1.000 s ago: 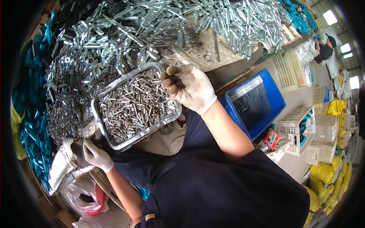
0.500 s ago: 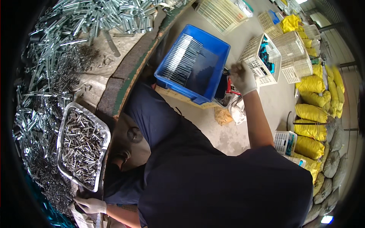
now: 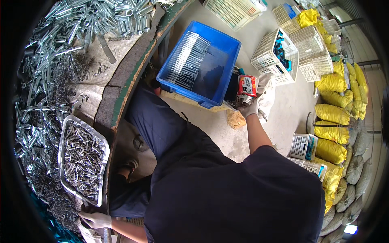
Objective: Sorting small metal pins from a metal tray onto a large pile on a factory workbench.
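My left hand (image 3: 96, 220), in a pale glove, lies at the bench edge near the lower end of a metal tray (image 3: 61, 162). Its fingers are extended and hold nothing visible. The tray contains many small metal pins (image 3: 84, 158). My right hand (image 3: 249, 109), in a glove with dark-stained fingers, reaches down beside a crumpled white bag (image 3: 266, 99). A red packet (image 3: 247, 86) lies just beyond that hand. Its fingertips are partly hidden among the items there, so their grip is unclear. Left of them stands a blue bin (image 3: 231, 44) with a row of thin metal plates (image 3: 188, 60).
Metal tubes (image 3: 95, 20) and dark springs (image 3: 44, 186) are heaped on the bench (image 3: 107, 101) at left. White crates (image 3: 263, 60) stand on the floor beyond the right hand. Yellow sacks (image 3: 332, 127) are stacked at far right. Brown crumpled paper (image 3: 236, 120) lies near the right hand.
My right hand has moved down and nearer, from beside the white crate to the bag. The red packet is uncovered, and the white bag is spread higher. My left hand stays at the bench edge.
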Demonstrator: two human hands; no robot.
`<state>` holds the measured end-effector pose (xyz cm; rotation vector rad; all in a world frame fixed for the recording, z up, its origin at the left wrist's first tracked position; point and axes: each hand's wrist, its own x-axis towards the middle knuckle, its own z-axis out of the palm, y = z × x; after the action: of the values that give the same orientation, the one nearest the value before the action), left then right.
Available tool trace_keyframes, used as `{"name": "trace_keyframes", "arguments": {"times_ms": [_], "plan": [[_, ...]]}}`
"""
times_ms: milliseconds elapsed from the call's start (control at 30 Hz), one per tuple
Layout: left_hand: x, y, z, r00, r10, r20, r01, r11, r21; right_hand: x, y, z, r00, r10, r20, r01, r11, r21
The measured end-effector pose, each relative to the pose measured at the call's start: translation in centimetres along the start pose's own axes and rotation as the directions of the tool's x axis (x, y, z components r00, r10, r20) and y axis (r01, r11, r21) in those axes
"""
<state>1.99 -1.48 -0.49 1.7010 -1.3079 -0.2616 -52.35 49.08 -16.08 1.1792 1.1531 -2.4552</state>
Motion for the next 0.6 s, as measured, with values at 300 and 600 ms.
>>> {"name": "trace_keyframes", "arguments": {"times_ms": [300,600], "plan": [[-0.8,-2.2,-0.5,0.984,0.163,-0.065,-0.165,0.986,-0.031,1.4,-1.8,1.6,0.435,-0.712,0.552,0.898,0.300,-0.321],[-2.2,3.1,-0.1,0.994,-0.113,0.017,0.112,0.949,-0.294,-21.7,4.9,29.5,0.294,-0.448,0.845,0.952,0.216,-0.217]]}}
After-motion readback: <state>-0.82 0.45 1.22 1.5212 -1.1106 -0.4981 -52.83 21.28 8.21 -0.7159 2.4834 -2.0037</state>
